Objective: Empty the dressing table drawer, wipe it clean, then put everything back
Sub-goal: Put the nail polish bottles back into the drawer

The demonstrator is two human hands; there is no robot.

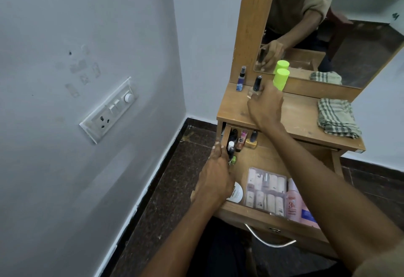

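The right hand is reaching over the bench, its grip clenched round two things at once — a lime tube sticking up and tilted away toward the mirror, and a clear bottle with a dark cap standing upright, its base at or just above the bench top near the back left corner. A small blue bottle is standing just left of it, in that same corner, apart from the hand.

The left hand is lying along the left wall of the open drawer, fingers curling over that wall beside a cluster of small bottles; whether it is grasping one of them or only the wall I cannot tell.

The move probably turns on this: the things yet to come out are all lying below and nearer the person than the right grip — the small bottles at the drawer's back left corner, upright, right by the left hand, and a white jar, a clear pack of vials and a pink bottle lying flat along the front edge. The left hand is plainly nearer the bottles. A checked cloth is waiting at the bench's right edge — emptying looks only partly done.
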